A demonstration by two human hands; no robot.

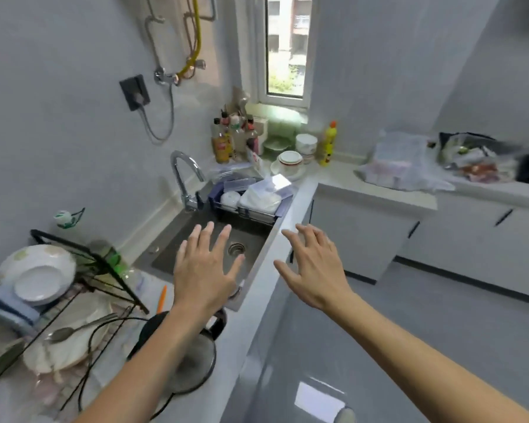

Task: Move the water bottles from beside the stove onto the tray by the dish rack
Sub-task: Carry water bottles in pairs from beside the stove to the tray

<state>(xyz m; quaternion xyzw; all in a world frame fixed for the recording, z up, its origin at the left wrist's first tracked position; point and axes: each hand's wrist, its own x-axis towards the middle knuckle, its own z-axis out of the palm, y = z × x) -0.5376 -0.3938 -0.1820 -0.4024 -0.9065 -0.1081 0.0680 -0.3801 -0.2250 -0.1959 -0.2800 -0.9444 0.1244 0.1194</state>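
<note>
Both hands hang out in front with nothing in them. The left hand (206, 267) has its fingers spread flat above the sink (177, 254), and the right hand (313, 267) has its fingers apart and lightly bent above the front edge of the bench (324, 178). That reads as hands between grasps, kept free for the next pick-up rather than for any work at the sink. Left of the left hand, a bottle (112, 257) with a green label stands just behind the dish rack (83, 270), partly hidden by the rack's black frame; whether it stands on a tray I cannot tell. The rack holds plates (37, 276) on edge, presumably to drain, and a spoon (74, 329) lies on a plate below. Under the left forearm sits a kettle (193, 352), close to the bench edge. Far beyond the right hand, the far bench carries bags (400, 166) and a dark shape at the picture's edge, perhaps the stove. No bottles are plain there, so I judge the next step to be a reach that way.
</note>
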